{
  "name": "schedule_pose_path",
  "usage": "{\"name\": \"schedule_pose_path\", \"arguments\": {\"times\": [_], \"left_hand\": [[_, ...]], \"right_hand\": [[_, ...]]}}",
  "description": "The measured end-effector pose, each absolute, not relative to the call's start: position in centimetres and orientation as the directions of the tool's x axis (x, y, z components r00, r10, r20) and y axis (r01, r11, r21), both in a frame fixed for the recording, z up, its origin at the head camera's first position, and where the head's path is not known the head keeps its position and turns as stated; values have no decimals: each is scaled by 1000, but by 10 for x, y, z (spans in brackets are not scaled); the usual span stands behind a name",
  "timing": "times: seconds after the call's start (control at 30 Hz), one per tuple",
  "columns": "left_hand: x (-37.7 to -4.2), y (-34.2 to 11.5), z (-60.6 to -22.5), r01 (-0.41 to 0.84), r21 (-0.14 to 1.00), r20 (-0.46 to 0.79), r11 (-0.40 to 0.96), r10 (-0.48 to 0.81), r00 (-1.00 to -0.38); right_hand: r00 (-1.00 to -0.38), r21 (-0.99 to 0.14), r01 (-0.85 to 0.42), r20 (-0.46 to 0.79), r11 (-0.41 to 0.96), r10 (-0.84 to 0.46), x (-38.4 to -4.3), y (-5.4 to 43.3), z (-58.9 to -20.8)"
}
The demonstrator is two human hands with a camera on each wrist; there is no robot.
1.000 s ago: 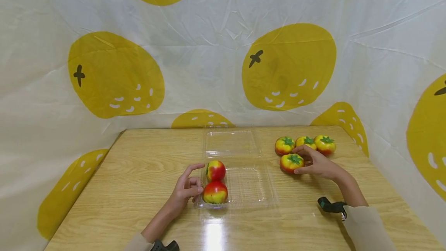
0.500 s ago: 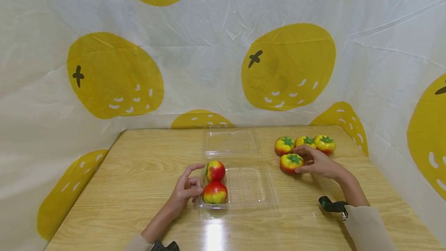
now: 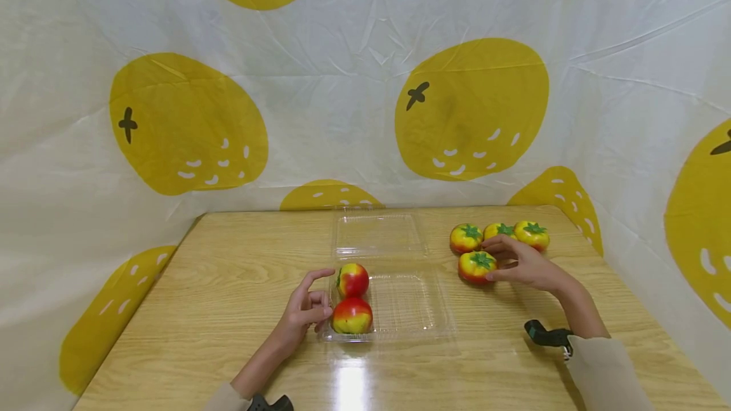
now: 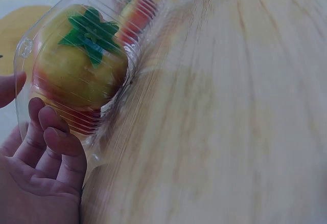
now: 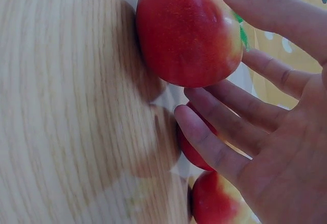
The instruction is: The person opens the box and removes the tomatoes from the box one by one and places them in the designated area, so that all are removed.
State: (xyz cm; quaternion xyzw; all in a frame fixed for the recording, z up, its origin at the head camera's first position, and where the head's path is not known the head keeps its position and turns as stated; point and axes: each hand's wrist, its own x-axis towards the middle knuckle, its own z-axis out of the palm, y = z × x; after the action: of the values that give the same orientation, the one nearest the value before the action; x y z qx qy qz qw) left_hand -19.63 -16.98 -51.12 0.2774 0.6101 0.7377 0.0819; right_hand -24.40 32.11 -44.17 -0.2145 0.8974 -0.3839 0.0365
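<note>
A clear plastic clamshell box lies unfolded at mid-table, with two red-and-yellow persimmons on their sides at its left end. At that end is my left hand, fingertips right at the box's wall, fingers loosely bent. The left wrist view shows a green-leafed persimmon through the ribbed plastic. To the right, my right hand is spread beside a persimmon standing leaf-up on the table. In the right wrist view its thumb and fairly straight fingers lie around that persimmon without curling tight.
Three more persimmons stand in a row behind the right hand, partly covered by it. The box's transparent lid lies flat toward the back of the wooden table. A fruit-print curtain borders the back and sides.
My right hand has shifted slightly right, its thumb drawing back along the front persimmon. The left hand and the box stay where they were.
</note>
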Motion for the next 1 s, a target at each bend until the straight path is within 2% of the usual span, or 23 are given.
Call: {"name": "schedule_pose_path", "arguments": {"times": [0.47, 1.0], "left_hand": [[-196, -170, -511, 224, 943, 318, -248, 461, -828], [-195, -170, -512, 219, 947, 307, -234, 461, -833]], "right_hand": [[-909, -728, -357, 126, 585, -397, -239, 322, -430], [-926, -666, -347, 133, 660, -353, -230, 310, -410]]}}
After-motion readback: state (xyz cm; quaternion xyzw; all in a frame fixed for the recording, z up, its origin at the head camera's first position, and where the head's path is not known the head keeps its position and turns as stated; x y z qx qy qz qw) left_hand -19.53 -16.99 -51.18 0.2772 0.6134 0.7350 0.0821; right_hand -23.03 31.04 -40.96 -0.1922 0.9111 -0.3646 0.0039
